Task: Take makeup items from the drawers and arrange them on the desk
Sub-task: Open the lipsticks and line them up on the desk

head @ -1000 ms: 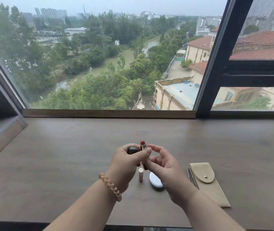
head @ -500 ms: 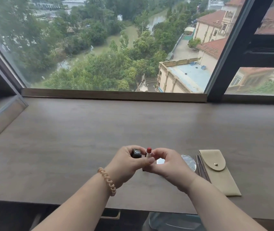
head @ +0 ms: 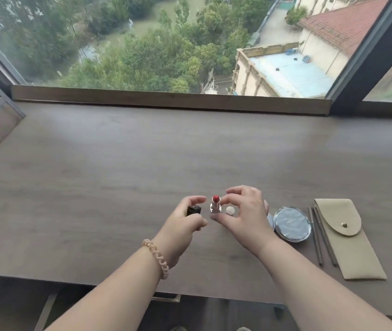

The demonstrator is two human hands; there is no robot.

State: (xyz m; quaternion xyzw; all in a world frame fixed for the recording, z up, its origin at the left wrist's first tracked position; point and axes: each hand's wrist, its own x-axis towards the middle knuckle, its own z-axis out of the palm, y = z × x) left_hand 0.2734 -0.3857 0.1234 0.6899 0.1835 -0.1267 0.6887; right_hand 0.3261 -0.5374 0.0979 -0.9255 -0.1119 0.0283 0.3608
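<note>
While the grey-brown wood desk (head: 118, 163) ran under a big window (head: 166, 44) w/ trees & roofs below, the lipstick (head: 215, 204) stood upright near the front edge, long axis vertical, red tip up. My right hand (head: 245, 216) curved half-open around it; can't tell if fingers touched. My left hand (head: 183, 223) pinched the black cap (head: 193, 210). Compact (head: 291, 226) & pouch (head: 343, 237) lay to the right.

A red tip is shown on the silver-cased lipstick (head: 215, 204), and a black cap (head: 193, 210) is seen beside it. The desk (head: 118, 168) is grained grey-brown (wood-patterned). The pouch (head: 343, 237) is coloured beige, the compact (head: 291, 226) silvery blue, the bracelet (head: 158, 258) peach.
</note>
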